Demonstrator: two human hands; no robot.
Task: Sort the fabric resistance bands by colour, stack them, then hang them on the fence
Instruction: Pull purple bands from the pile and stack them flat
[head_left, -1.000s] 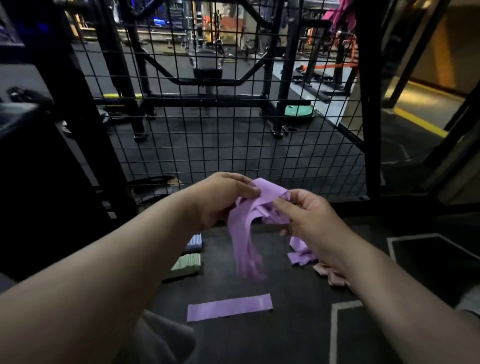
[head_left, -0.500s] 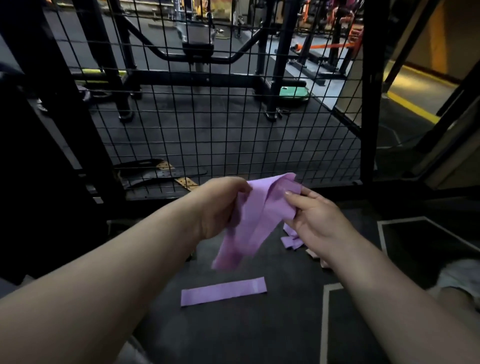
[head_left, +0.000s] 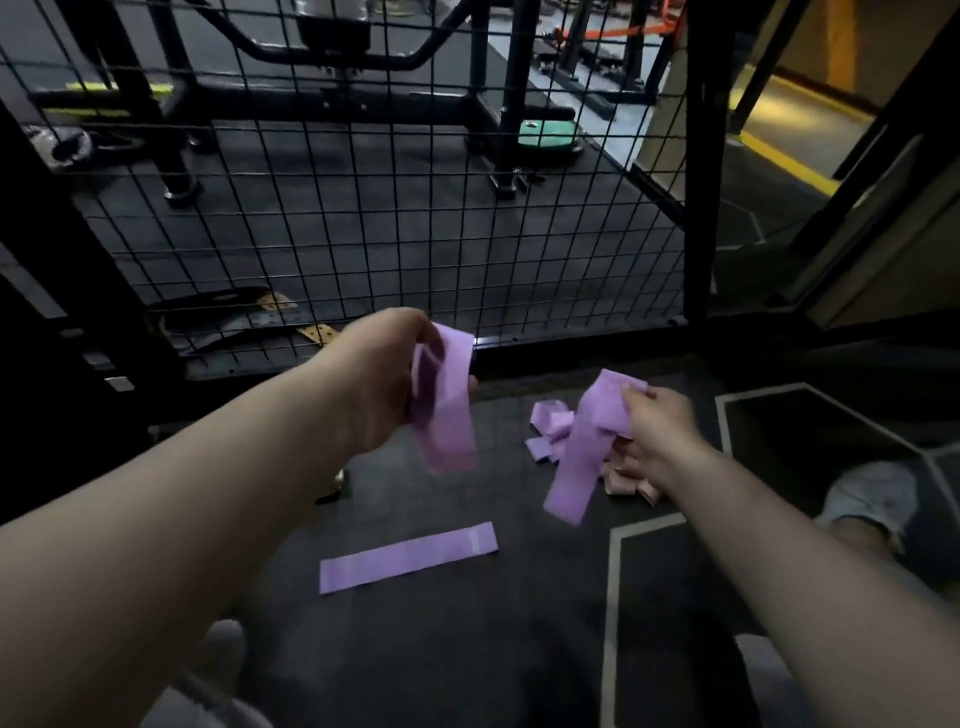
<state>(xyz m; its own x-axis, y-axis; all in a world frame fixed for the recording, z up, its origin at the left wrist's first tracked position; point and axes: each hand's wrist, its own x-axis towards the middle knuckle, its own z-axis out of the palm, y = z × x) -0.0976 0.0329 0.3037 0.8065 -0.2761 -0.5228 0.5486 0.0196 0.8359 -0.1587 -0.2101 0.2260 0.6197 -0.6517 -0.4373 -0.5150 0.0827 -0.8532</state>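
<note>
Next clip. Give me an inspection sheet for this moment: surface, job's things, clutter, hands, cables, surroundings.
Surface: dark rubber floor with pale inlaid lines.
Job's things: flat purple band on the floor; purple heap and pink bands by the right hand; no band on the visible mesh fence.
Clutter: dark strap-like items behind the fence.
Hands: left hand grips the left-held band, which hangs down; right hand grips the right-held band.
Cables: nothing seen.
Surroundings: gym frames and a green plate beyond the fence.
</note>
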